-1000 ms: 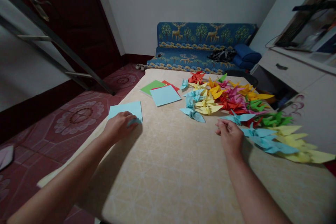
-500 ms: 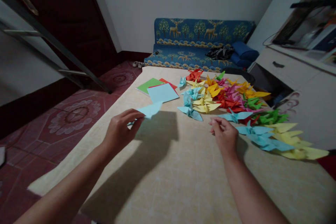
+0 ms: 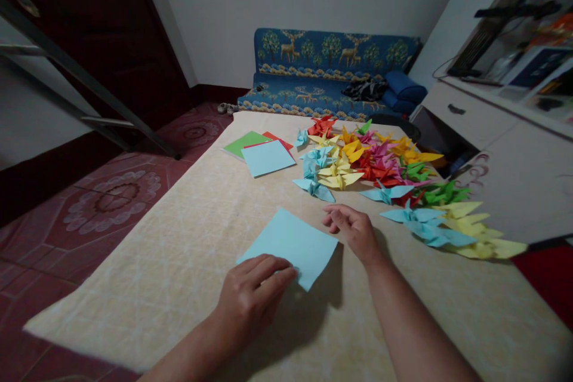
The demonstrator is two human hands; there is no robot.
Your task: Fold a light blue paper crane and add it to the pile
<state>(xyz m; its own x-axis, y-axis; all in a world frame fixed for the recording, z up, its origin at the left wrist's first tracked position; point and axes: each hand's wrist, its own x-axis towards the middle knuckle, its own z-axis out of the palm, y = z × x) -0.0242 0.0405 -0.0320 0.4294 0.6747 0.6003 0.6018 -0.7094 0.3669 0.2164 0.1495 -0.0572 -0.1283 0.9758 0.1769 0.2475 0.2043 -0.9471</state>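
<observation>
A light blue square sheet of origami paper (image 3: 293,239) is in front of me, just over the table (image 3: 170,256), its shadow falling below its right side. My left hand (image 3: 259,286) pinches it along the near edge, covering that part of the sheet. Just beyond the right corner of the paper is my right hand (image 3: 351,230), fingers curled together and apart from the sheet; nothing shows in them. Several folded paper cranes lie past it, among them a light blue crane (image 3: 387,192) and a yellow crane (image 3: 340,179).
Flat sheets lie at the far left of the table: a light blue sheet (image 3: 268,158) on top, with a green sheet (image 3: 246,144) and red paper partly under it. Red cranes (image 3: 322,125) stand at the back. Behind is a blue patterned sofa (image 3: 304,80); a white cabinet (image 3: 505,143) is right.
My left hand has brought the light blue sheet toward me and right, turning it flatter. My right hand has shifted slightly left, near the sheet. The view has moved a little.
</observation>
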